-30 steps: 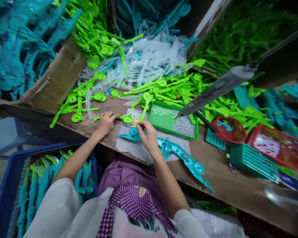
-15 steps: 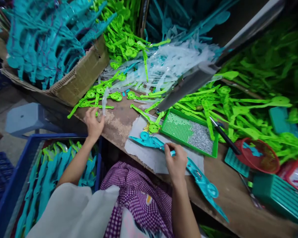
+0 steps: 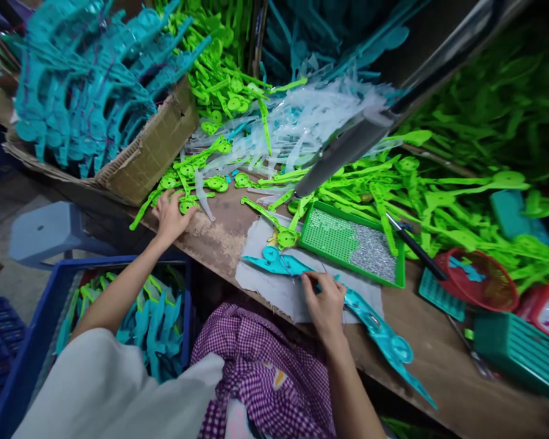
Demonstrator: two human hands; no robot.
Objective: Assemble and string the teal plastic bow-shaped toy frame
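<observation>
On the left of the bench, my left hand (image 3: 171,218) has its thumb and fingers around a lime-green plastic part (image 3: 188,207) with a round disc. A translucent curved strip (image 3: 202,192) lies just right of that hand. My right hand (image 3: 326,302) is closed over the middle of a long teal plastic part (image 3: 388,341), which lies aslant across a pale cloth (image 3: 268,283). Its fingertips hide some of the teal part, and a thin thread or wire shows near them. Another green part (image 3: 286,236) with a disc rests above the teal one.
A green tray (image 3: 400,268) of small metal pieces sits beside the cloth. Piles of green parts (image 3: 439,198) and translucent strips (image 3: 320,113) cover the back. A grey lamp arm (image 3: 343,152) slants overhead. Teal pieces fill a cardboard box (image 3: 150,143) and a blue crate (image 3: 41,329).
My left hand has come away from the translucent strip, which now leans to the right, and closed around the green part. My right hand stays at the teal part, fingers slightly shifted.
</observation>
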